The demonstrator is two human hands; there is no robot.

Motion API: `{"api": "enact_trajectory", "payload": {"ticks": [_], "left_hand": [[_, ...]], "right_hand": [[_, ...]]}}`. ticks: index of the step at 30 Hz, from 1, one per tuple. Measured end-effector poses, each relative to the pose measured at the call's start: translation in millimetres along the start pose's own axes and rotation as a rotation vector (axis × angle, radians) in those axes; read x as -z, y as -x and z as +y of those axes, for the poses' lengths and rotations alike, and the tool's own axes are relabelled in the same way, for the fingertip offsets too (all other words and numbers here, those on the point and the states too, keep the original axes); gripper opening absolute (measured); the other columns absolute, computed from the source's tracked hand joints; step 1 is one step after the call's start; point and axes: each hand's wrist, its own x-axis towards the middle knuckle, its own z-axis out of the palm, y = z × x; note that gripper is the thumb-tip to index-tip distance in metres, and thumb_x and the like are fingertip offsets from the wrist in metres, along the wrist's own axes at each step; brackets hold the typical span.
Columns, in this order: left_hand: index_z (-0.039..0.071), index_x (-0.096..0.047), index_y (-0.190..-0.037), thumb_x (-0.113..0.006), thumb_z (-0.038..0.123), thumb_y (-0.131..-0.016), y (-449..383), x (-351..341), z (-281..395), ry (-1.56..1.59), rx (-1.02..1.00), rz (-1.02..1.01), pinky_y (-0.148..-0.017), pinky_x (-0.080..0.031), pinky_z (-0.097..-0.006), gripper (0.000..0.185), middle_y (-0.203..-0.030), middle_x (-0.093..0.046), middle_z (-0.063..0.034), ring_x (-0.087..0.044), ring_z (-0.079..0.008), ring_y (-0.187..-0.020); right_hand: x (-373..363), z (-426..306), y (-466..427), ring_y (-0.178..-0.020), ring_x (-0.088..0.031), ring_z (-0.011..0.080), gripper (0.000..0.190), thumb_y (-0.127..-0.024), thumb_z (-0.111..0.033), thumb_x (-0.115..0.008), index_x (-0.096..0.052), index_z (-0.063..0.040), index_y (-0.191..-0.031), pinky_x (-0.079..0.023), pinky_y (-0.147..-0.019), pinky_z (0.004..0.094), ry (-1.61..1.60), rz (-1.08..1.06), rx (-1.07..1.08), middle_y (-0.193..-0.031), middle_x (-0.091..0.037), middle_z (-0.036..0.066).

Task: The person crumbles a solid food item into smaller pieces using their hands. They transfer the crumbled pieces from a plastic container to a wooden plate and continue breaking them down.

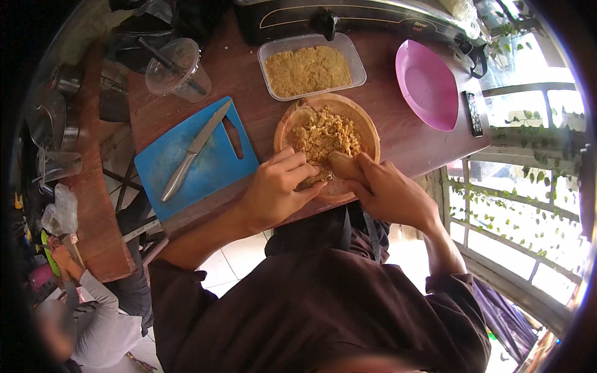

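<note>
A round wooden mortar bowl (374, 135) at the table's front edge holds crumbly yellow-brown food (326, 133). My right hand (394, 191) is closed around a wooden pestle (347, 167), whose head rests in the food. At the bowl's front left is my left hand (280, 186), its fingers bent over the rim and touching a clump of the food; whether they pinch any of it is unclear. Directly behind the bowl, a clear plastic container (358, 74) holds a flattened layer of yellow-brown food (308, 70).
A knife (196, 149) lies on a blue cutting board (158, 172) at left. Behind it stands a plastic cup (193, 84) with a straw. A pink dish (426, 86) and a remote control (473, 114) lie right, a gas stove (289, 21) behind. Another person (107, 326) works lower left.
</note>
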Motion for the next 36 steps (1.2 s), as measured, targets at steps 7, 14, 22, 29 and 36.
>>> {"api": "enact_trajectory", "payload": {"ticks": [7,14,22,29,36], "left_hand": [[0.001,-0.077,-0.097,-0.094,0.015,-0.087,4.2,-4.0,-0.9,-0.055,-0.037,0.029,-0.073,-0.058,-0.0425,0.025,-0.089,-0.070,-0.0105,-0.068,-0.0291,-0.084],[0.001,-0.078,-0.099,-0.093,0.015,-0.087,2.6,-3.4,2.2,-0.078,0.007,0.003,-0.073,-0.059,-0.0425,0.024,-0.088,-0.071,-0.0104,-0.069,-0.0291,-0.083],[0.004,-0.073,-0.094,-0.087,0.016,-0.091,1.9,-2.9,5.6,-0.061,0.039,-0.033,-0.077,-0.059,-0.0453,0.019,-0.087,-0.066,-0.0104,-0.067,-0.0317,-0.087],[0.003,-0.073,-0.094,-0.087,0.016,-0.092,0.9,-0.2,5.4,-0.072,0.055,-0.040,-0.077,-0.059,-0.0461,0.019,-0.089,-0.068,-0.0105,-0.068,-0.0322,-0.088],[0.002,-0.080,-0.108,-0.092,0.017,-0.086,-4.5,13.3,4.9,-0.006,0.094,-0.102,-0.081,-0.060,-0.0456,0.029,-0.096,-0.074,-0.0135,-0.073,-0.0338,-0.093]], "right_hand": [[-0.9,-25.0,12.6,-0.091,-0.077,0.0513,0.037,-0.110,-0.021,-0.062,-0.055,0.007,-0.133,-0.066,-0.076,0.0547,0.043,0.030,0.089,-0.101,-0.070,0.035],[-18.0,-28.6,7.0,-0.086,-0.079,0.0481,0.035,-0.105,-0.012,-0.064,-0.055,0.005,-0.134,-0.066,-0.072,0.0573,0.135,0.034,0.126,-0.103,-0.069,0.029],[-8.2,-17.9,-5.2,-0.079,-0.080,0.0401,0.039,-0.097,-0.005,-0.068,-0.056,0.009,-0.131,-0.067,-0.067,0.0482,0.419,0.020,0.373,-0.102,-0.067,0.026],[-12.0,-29.8,-5.7,-0.083,-0.081,0.0419,0.037,-0.096,0.000,-0.067,-0.052,0.013,-0.127,-0.068,-0.067,0.0489,0.221,0.100,0.248,-0.086,-0.070,0.025],[-12.8,-20.7,-3.2,-0.094,-0.080,0.0420,0.053,-0.093,0.000,-0.069,-0.054,0.002,-0.144,-0.069,-0.078,0.0511,0.227,-0.009,0.138,-0.111,-0.066,0.023]]}}
